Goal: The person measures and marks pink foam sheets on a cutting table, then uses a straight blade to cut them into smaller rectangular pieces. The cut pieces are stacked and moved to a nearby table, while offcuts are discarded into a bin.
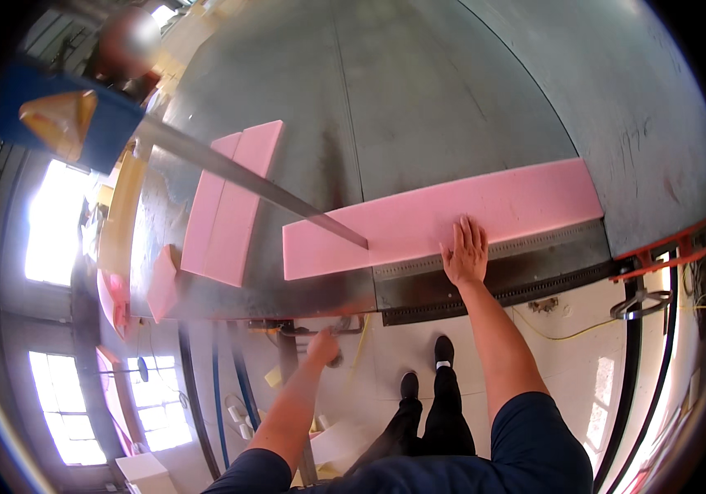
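Note:
A long pink foam slab (517, 198) lies across the grey metal table (427, 90), near its front edge. My right hand (466, 255) rests flat on the slab's near side, fingers stretched out. A long metal bar (237, 174) slants down from a blue machine housing (7, 99) and ends at the slab's left part. Below the table's front edge, my left hand (323, 347) is closed beside a dark fitting under the table; motion smears it a little, and what it grips is hidden.
Narrow pink foam pieces (233, 206) lie side by side to the left, with a smaller foam piece (165, 284) at the table's left edge. A toothed metal strip (484, 300) runs along the front edge. An orange-red bracket (666, 251) sticks out at the right corner.

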A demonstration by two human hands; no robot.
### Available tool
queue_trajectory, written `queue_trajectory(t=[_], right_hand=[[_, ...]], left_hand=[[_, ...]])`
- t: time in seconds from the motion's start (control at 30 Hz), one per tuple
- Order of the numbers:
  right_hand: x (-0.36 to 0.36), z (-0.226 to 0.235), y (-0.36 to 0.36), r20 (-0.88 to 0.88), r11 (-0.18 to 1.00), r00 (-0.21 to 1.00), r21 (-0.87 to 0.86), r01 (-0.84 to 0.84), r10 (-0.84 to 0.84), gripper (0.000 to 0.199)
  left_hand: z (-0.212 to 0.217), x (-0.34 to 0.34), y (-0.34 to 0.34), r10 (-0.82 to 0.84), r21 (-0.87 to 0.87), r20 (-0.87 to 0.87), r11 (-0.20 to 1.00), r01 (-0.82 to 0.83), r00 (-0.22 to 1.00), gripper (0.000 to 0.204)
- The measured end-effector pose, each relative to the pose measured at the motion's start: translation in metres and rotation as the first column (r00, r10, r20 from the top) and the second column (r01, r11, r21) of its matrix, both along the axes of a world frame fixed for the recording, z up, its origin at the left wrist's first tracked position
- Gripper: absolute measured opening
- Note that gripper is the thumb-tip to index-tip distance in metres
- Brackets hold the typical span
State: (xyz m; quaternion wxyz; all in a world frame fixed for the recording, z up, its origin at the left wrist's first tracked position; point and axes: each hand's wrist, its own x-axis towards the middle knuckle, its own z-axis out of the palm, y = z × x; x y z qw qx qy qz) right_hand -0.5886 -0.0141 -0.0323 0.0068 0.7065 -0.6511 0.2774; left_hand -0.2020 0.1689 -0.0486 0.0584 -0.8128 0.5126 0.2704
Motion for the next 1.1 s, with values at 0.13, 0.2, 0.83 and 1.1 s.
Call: queue_trajectory(t=[0.13,0.2,0.83,1.1], right_hand=[[-0.006,0.006,-0.004,-0.034,1.000,0.999,0.023,0.014,-0.013,0.057],[-0.009,0.008,-0.007,-0.039,1.000,0.999,-0.012,0.001,-0.001,0.057],[0.010,-0.023,-0.003,-0.262,0.998,0.965,-0.059,-0.028,0.012,0.049],[0.009,-0.023,-0.010,-0.266,1.000,0.964,-0.017,-0.026,0.020,0.054]], left_hand=[[0.015,-0.008,-0.007,0.004,0.009,-0.003,1.000,-0.004,1.000,0.047],[0.018,-0.008,-0.008,-0.019,-0.020,-0.031,1.000,0.018,0.999,0.046],[0.084,0.040,-0.021,0.086,-0.086,-0.265,0.990,-0.113,0.960,0.039],[0.079,0.113,-0.129,0.576,-0.515,-0.151,0.648,-0.561,0.804,0.052]])
